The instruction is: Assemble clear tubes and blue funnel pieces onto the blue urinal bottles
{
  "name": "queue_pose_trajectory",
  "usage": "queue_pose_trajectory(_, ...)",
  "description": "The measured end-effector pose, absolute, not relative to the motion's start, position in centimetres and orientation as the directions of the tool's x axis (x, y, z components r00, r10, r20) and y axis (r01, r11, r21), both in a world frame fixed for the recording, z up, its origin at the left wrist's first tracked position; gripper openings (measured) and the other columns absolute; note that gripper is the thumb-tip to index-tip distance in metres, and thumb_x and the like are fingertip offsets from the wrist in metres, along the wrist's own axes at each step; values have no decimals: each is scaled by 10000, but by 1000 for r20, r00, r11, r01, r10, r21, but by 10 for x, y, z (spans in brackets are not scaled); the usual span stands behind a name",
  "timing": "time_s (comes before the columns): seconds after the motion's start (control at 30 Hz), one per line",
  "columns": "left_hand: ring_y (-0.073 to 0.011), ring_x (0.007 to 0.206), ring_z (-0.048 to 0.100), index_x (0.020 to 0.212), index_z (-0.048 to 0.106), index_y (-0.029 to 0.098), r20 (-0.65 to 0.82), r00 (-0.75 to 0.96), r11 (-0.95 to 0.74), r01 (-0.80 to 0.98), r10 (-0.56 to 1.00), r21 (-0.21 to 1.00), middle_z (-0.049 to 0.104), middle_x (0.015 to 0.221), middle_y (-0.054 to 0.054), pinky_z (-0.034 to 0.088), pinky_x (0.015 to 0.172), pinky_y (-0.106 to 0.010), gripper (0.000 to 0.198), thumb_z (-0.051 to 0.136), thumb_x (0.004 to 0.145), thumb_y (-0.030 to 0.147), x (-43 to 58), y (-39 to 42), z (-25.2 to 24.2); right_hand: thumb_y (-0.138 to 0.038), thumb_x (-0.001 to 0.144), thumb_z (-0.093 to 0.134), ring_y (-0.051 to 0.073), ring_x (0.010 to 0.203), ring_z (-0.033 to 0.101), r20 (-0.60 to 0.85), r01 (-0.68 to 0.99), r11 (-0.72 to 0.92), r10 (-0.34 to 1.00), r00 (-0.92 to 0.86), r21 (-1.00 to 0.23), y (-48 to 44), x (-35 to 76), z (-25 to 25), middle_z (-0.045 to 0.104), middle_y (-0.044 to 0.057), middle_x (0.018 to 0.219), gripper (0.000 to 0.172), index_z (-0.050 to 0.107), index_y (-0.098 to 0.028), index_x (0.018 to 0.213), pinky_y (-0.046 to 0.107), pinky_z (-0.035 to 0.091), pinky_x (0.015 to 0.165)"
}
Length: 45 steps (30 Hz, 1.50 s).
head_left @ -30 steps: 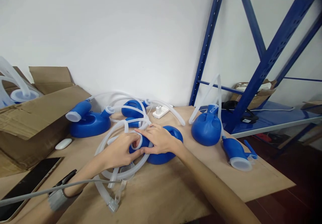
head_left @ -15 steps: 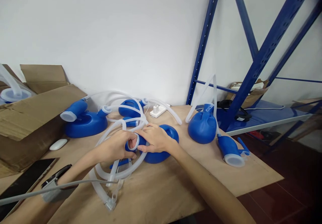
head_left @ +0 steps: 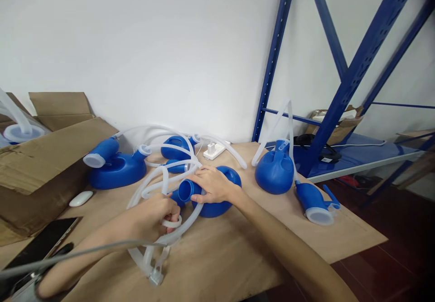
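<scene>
My right hand (head_left: 213, 185) is wrapped round the neck of a blue plastic urinal bottle (head_left: 215, 210) lying tilted on the table, its open round mouth facing me. In my left hand (head_left: 158, 216) a white plastic ring (head_left: 174, 222) is pinched between the fingers, just below and left of that mouth and apart from it. A translucent hose (head_left: 186, 226) curves beneath both hands and loops off to the left. Its squared clear end piece (head_left: 156, 276) rests on the table in front of my left hand. Another blue part behind my left hand is partly hidden.
More blue bottles with hoses stand at left (head_left: 117, 175), back (head_left: 173, 147) and right (head_left: 273, 174). A blue funnel piece (head_left: 310, 198) lies near the table's right edge. Around are a cardboard box (head_left: 61, 157), white mouse (head_left: 80, 198), phone (head_left: 41, 243), power strip (head_left: 216, 150) and blue rack (head_left: 277, 53).
The white ring has come off the bottle's mouth; my left hand has moved down and left with it. My right hand has stayed on the bottle's neck.
</scene>
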<state>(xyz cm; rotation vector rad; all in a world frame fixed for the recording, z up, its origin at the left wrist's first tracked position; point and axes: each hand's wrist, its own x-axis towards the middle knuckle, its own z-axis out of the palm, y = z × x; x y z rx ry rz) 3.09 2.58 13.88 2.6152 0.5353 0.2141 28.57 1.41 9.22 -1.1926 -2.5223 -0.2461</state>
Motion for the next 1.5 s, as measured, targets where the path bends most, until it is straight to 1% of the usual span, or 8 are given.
queue_pose_trajectory(0.17,-167,605,507,657,550,232,-45,915,-841,387,401,379,632,704,12,341,572,-298,100,607,667,152,19,25,136,-575,958,623,279,968,675,378,782,624,724,-576,-4,13,285,93,751,120,1023,558,646,-134,1299,429,473,995)
queue_pose_trajectory(0.43,-219,840,644,856,707,230,165,791,-769,486,589,416,716,901,-46,456,765,-311,331,495,1017,426,7,21,114,-513,979,615,296,1072,662,373,808,584,767,-522,-71,15,302,94,740,136,1138,541,615,-137,1368,465,456,1051)
queue_pose_trajectory(0.7,-178,726,619,769,644,185,183,658,-316,89,731,944,664,735,-15,499,728,-300,367,791,808,519,-21,62,116,-502,1010,591,307,1202,644,477,854,474,814,-333,-214,2,311,111,721,127,1244,535,555,-201,1451,507,461,1083)
queue_pose_trajectory(0.83,-168,735,604,731,630,174,158,521,-144,-69,839,987,632,730,-15,530,773,-323,392,851,748,497,-29,85,98,-339,1018,530,267,1134,675,762,770,610,586,-276,-190,-19,267,106,728,111,1211,308,615,-217,1288,453,523,1004)
queue_pose_trajectory(0.97,-189,781,623,771,671,162,102,507,-91,-46,856,995,667,782,-38,543,807,-347,434,861,731,550,-28,88,84,-287,960,541,214,812,694,726,696,718,494,-479,-29,-38,217,81,754,57,916,181,674,-225,1067,367,532,722)
queue_pose_trajectory(1.13,-232,880,679,870,751,166,103,548,-188,101,830,977,757,891,-70,544,902,-375,439,796,794,595,-26,86,75,-281,939,551,223,704,648,631,715,685,493,-600,144,-35,197,39,708,38,725,159,689,-212,902,347,446,582)
queue_pose_trajectory(1.37,-310,1062,707,1077,727,195,398,446,-572,380,802,726,773,1093,-108,546,997,-458,384,634,909,528,-14,82,43,-298,951,591,196,743,692,479,858,420,843,-247,-297,-25,206,30,743,9,776,109,670,-224,936,303,480,645)
queue_pose_trajectory(1.5,-341,1293,623,1234,651,204,512,485,-703,424,709,571,698,1334,-156,464,1138,-536,425,627,902,468,-7,79,21,-302,954,603,219,862,718,364,877,313,915,-175,-364,-27,203,39,772,27,911,126,690,-230,1010,308,506,715)
